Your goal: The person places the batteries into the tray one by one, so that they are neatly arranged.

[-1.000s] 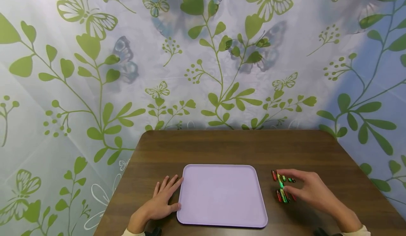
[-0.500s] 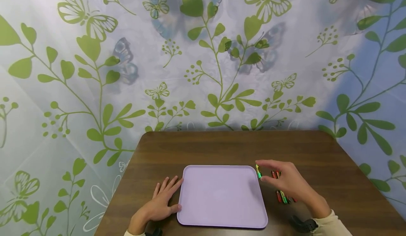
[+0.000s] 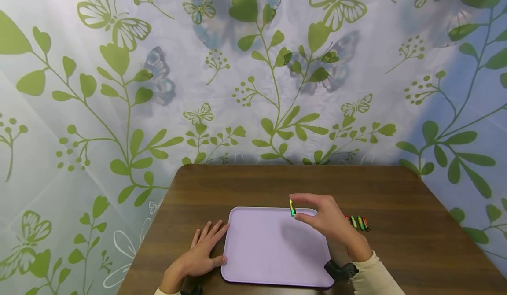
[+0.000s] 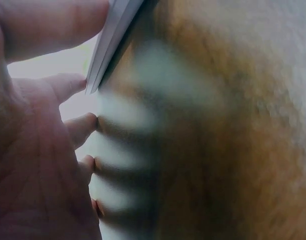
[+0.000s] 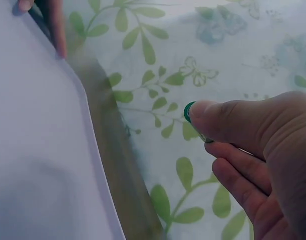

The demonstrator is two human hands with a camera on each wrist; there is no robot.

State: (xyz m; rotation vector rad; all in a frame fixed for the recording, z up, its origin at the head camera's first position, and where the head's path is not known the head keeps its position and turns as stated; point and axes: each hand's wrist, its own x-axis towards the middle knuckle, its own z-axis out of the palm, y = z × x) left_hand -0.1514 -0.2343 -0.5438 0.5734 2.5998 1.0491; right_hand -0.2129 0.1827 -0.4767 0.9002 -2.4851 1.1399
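Observation:
In the head view my right hand (image 3: 330, 218) pinches a green-and-yellow battery (image 3: 292, 208) between thumb and fingertips, upright and slightly tilted. It hangs above the far edge of a lavender tray (image 3: 269, 246), and the hand's shadow falls on the tray. The right wrist view shows the battery's round green end (image 5: 187, 112) poking out beside the thumb. My left hand (image 3: 202, 253) lies with spread, straight fingers at the tray's left edge. Up close in the left wrist view, thumb and fingertips are right at the tray's rim (image 4: 110, 45).
Several red and green batteries (image 3: 360, 223) lie on the brown wooden table (image 3: 285, 182) right of the tray, partly covered by my right forearm. Behind the table hangs a cloth (image 3: 257, 88) printed with leaves and butterflies.
My right hand has lifted the battery from the group on the right and carried it left, over the tray's far edge. The left hand and the tray have stayed in place.

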